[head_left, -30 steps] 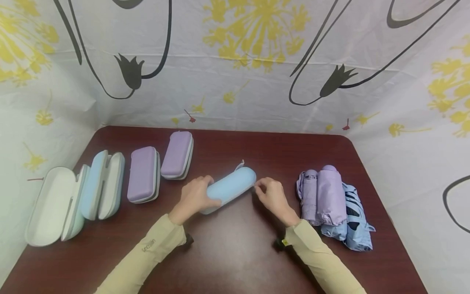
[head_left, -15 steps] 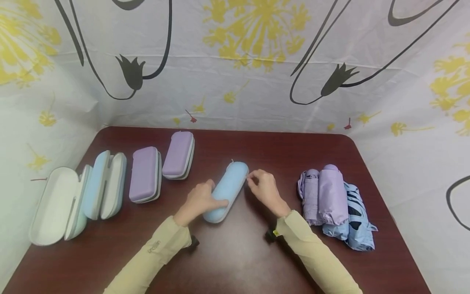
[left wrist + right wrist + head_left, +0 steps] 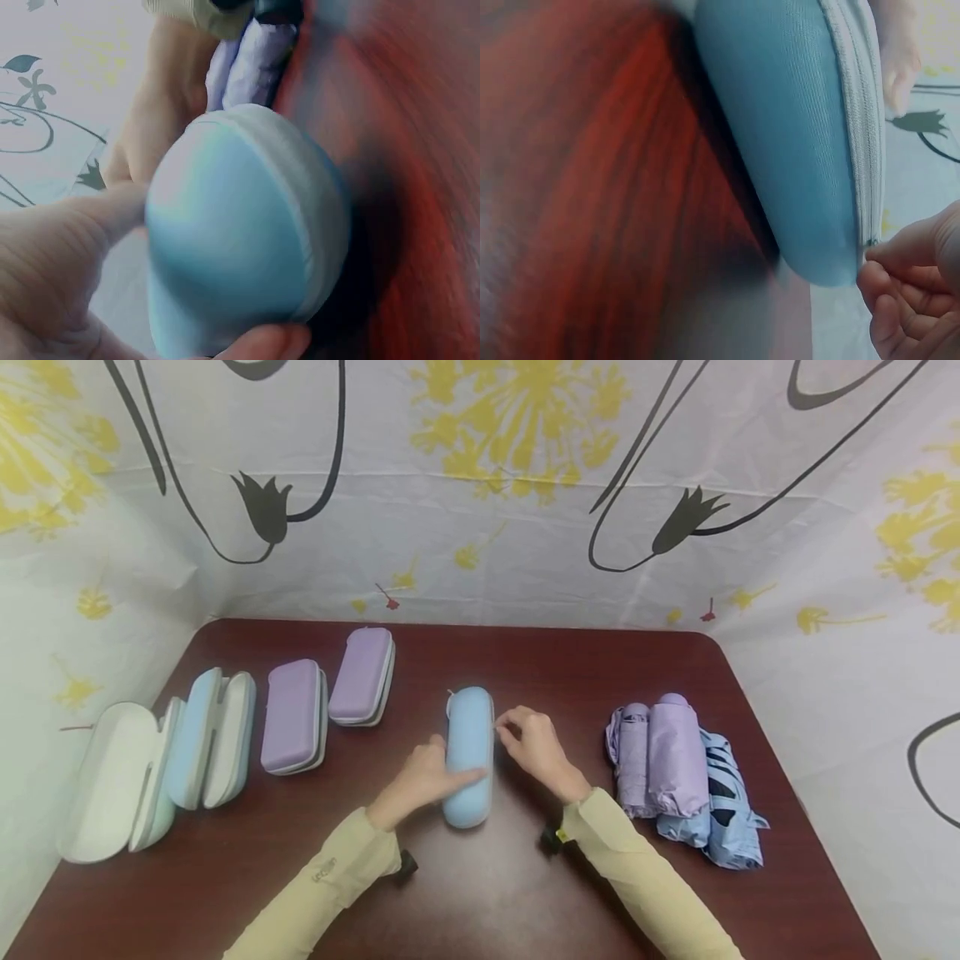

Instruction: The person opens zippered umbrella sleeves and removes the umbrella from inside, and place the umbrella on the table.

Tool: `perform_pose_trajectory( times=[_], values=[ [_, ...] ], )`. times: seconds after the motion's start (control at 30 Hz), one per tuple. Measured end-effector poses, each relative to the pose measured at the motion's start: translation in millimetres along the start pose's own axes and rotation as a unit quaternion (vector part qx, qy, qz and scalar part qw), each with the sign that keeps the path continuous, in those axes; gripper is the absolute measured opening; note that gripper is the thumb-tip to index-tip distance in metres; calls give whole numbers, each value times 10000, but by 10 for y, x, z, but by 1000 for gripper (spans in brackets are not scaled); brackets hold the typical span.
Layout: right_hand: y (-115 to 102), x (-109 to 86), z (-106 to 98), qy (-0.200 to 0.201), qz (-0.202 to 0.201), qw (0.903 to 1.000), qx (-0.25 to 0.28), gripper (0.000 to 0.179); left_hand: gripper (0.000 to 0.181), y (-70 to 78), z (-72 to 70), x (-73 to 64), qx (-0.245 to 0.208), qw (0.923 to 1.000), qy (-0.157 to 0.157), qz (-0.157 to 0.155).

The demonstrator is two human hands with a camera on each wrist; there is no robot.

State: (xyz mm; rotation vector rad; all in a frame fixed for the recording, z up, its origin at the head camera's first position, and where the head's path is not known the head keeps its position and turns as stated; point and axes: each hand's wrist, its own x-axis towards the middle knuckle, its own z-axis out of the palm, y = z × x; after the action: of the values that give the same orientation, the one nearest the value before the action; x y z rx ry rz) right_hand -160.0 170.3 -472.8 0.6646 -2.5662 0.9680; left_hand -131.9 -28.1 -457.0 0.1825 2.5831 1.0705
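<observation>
A light blue hard-shell zip case [image 3: 469, 722] lies on the table between my hands, its length pointing away from me. My left hand [image 3: 422, 778] grips its near half, thumb across the top and fingers at the left side. In the left wrist view the rounded near end of the case [image 3: 225, 225] fills the space between thumb and fingers. My right hand [image 3: 534, 747] is at the case's right edge. The right wrist view shows its thumb and forefinger pinching a zipper pull [image 3: 871, 244] at the end of the pale zipper [image 3: 861, 142]; the pull is mostly hidden.
Two lilac zip cases [image 3: 292, 714] lie at back left. Left of them stand an open blue case [image 3: 191, 735] and an open pale case [image 3: 105, 785]. Folded lilac umbrellas [image 3: 677, 756] and blue ones [image 3: 733, 806] lie at right. Patterned cloth [image 3: 465, 460] hangs behind the table.
The blue case has turned counterclockwise from a slant to nearly straight away from me. My left hand has moved right and slightly nearer with it; my right hand has shifted left along its edge.
</observation>
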Motion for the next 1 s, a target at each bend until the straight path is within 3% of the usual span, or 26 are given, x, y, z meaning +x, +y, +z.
perform_pose_trajectory(
  times=[0.13, 0.2, 0.27, 0.37, 0.5, 0.7, 1.0],
  values=[
    [42, 60, -25, -226, 35, 9996, 184, 6, 52, -12, -183, 79, -260, 9990, -367, -22],
    [56, 75, -34, -319, 114, 9991, 247, 6, 46, -19, -312, 197, -230, 9994, -250, -5],
    [60, 81, -38, -372, 197, 9987, 274, 6, 47, -15, -424, 346, -178, 9998, 62, 36],
    [59, 77, -29, -378, 254, 9986, 279, 6, 54, 22, -521, 577, -742, 9969, 239, -102],
    [45, 67, 3, -452, 208, 9984, 267, 6, 66, 85, -538, 804, -1495, 9866, -128, -643],
    [23, 72, 22, -455, 204, 9984, 283, 6, 67, 189, -508, 975, -938, 9907, -475, -862],
    [20, 84, -15, -375, 25, 9993, 88, 7, 49, 345, -432, 1074, -197, 9936, -845, -717]
  ],
)
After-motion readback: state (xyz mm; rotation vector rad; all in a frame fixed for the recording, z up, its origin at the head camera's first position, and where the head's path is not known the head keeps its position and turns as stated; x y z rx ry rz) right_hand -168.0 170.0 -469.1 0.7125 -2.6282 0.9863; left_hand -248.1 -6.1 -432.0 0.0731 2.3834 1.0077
